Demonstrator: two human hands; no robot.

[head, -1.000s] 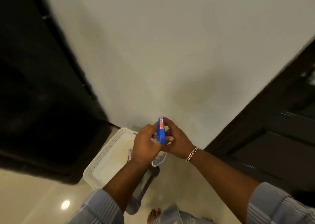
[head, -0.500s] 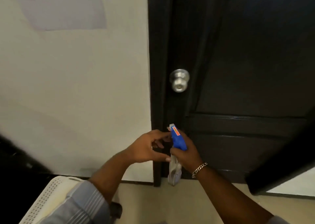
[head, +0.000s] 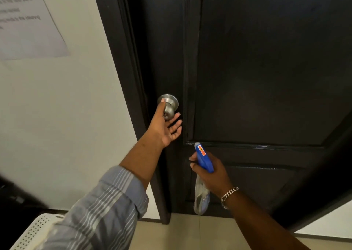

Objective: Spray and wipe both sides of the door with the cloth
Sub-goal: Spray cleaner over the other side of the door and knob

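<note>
One door (head: 257, 68), one knob (head: 168, 105); L hand (head: 165, 127) touching, R hand (head: 211, 175) gripping one sprayer (head: 204, 160).

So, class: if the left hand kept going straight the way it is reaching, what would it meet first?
The left hand would meet the silver door knob first. Its thumb already seems to lie against the knob, with the straight fingers just below it; the dark door lies right behind, though depth is hard to judge.

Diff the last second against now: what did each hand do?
Left hand let go of the spray bottle and rose to the door knob, fingers spread beneath it, thumb alongside; not yet clearly gripping. The view swung from the wall to the dark door. Right hand kept gripping the bottle, nozzle towards the door. No cloth in view.
</note>
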